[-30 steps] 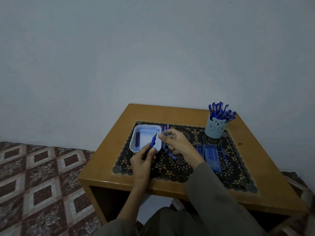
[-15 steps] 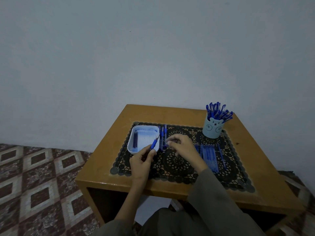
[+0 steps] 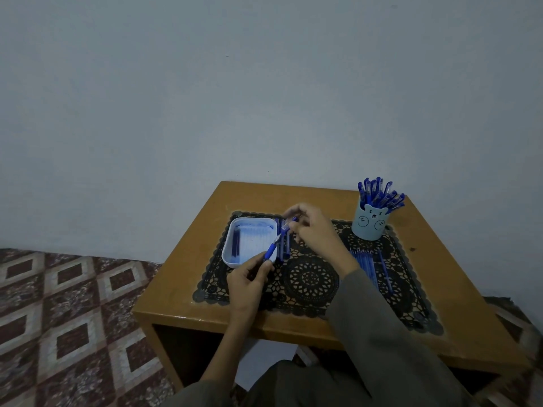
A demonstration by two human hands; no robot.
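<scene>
Pen section, blue-gripped with its tip slanting up and away, sits pinched between the thumb and fingers of your left hand, just over the near right corner of the tray. That slant seems meant to present the tip to your right hand, whose curled fingers pinch a small blue-ended piece right above it; whether that is a cap or a barrel, and whether the two parts already touch, you cannot tell from here. Working above the tray's edge keeps you near your stock: a few dark sticks lie inside it, loose pens lie just beside it, and a row of pens waits by your right forearm. Capped pens fill the bear cup at the far right, probably the finished ones. Everything rests on a black lace mat on a small wooden table set against a plain pale wall, with a patterned tile floor to your left.
</scene>
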